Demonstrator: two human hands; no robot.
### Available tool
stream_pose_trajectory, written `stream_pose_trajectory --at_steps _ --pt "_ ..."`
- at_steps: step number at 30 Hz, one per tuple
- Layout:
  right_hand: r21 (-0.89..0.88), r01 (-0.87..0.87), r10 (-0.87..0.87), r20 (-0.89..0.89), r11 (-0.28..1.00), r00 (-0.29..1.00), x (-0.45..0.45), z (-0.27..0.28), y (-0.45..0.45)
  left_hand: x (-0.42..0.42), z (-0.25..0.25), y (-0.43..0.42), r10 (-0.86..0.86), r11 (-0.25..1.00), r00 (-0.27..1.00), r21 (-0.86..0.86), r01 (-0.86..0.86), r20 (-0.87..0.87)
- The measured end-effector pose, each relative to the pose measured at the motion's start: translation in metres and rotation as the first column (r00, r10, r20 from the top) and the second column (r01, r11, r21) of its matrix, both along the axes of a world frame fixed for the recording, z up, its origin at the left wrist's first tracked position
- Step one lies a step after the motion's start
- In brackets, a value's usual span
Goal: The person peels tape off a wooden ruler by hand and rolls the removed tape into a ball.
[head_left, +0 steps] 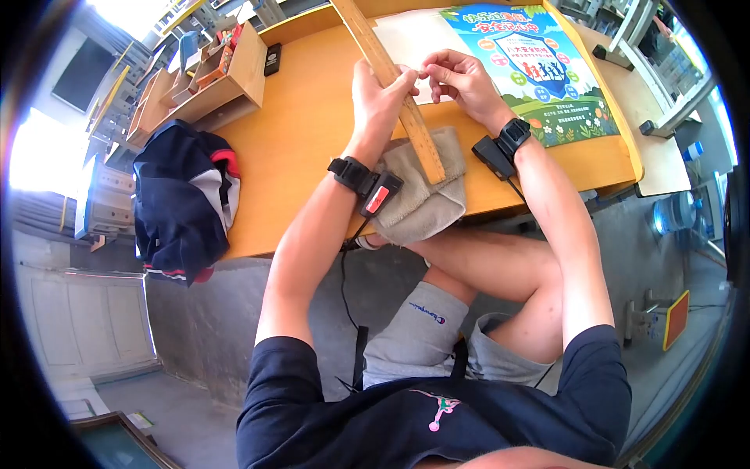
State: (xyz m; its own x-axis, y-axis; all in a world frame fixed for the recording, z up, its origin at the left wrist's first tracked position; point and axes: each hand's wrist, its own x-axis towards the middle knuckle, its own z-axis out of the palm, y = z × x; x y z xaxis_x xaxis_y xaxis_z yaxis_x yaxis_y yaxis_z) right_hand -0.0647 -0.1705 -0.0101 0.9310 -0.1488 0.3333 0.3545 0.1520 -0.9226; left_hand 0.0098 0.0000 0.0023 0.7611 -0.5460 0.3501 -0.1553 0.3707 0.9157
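A long wooden ruler [423,144] slants across the desk, held in my left hand [375,102] with the thumb over its side. Its near end lies over a grey-beige cloth [406,219] that hangs off the desk's front edge. Just right of the ruler, my right hand [466,86] is closed in a pinch close to my left thumb. Whatever sits between those fingertips is too small to make out. A white sheet of paper [402,41] lies behind both hands.
The orange-yellow desk [301,117] carries a colourful poster [539,66] at the right. At the left stand a wooden organizer [226,98] and a black remote [273,59]. A dark jacket [176,203] drapes over the left edge. Water bottles [673,213] stand at the right.
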Motion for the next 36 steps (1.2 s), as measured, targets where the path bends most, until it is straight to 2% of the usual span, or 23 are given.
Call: stream_pose_trajectory --at_steps 4,6,12,15,16,17,21,24,30,32,33,36 --pt "0.038 -0.023 0.022 0.008 0.999 1.000 -0.001 0.000 -0.001 0.000 -0.001 -0.001 0.019 1.000 1.000 0.001 -0.019 0.005" --pt "-0.046 -0.033 0.033 0.002 0.998 0.999 0.000 0.000 0.000 0.001 -0.002 -0.002 0.028 1.000 1.000 0.009 -0.028 0.007" --pt "-0.061 -0.041 0.036 -0.075 0.997 0.996 -0.003 0.004 0.006 0.002 -0.004 -0.003 0.055 0.998 0.998 0.016 -0.055 0.022" --pt "-0.075 -0.043 0.041 -0.019 0.996 0.999 -0.002 0.001 0.005 0.001 -0.003 -0.002 0.063 0.998 0.998 0.013 -0.064 0.014" --pt "-0.076 -0.041 0.040 -0.017 0.996 0.999 -0.002 -0.001 0.005 0.001 -0.002 -0.001 0.087 0.994 0.996 0.062 -0.088 0.024" --pt "-0.061 -0.035 0.035 -0.005 0.997 0.999 -0.001 -0.003 0.004 0.001 0.000 -0.002 0.108 0.988 0.994 0.106 -0.111 0.036" --pt "-0.002 -0.026 0.026 0.014 1.000 1.000 0.003 -0.006 -0.005 -0.004 0.001 -0.003 0.079 0.994 0.997 0.069 -0.079 0.000" --pt "0.069 -0.029 0.027 0.029 0.997 0.999 0.005 -0.011 -0.007 0.002 -0.009 -0.004 0.048 0.999 0.998 -0.013 -0.048 0.033" --pt "0.012 0.030 -0.031 0.041 0.999 0.999 0.004 -0.009 0.000 0.002 -0.009 -0.004 0.036 0.999 0.999 0.019 -0.036 0.010" --pt "0.106 0.046 -0.042 -0.039 0.993 0.998 0.006 -0.011 -0.001 0.003 -0.012 -0.004 0.039 0.999 0.999 0.030 -0.040 0.033" --pt "0.096 0.090 -0.084 -0.069 0.991 0.994 0.007 -0.015 -0.001 0.001 -0.013 -0.003 0.086 0.992 0.995 0.086 -0.090 0.044" --pt "0.083 0.058 -0.051 -0.081 0.995 0.995 0.009 -0.014 -0.004 0.000 -0.010 -0.002 0.008 1.000 1.000 0.002 -0.008 -0.027"
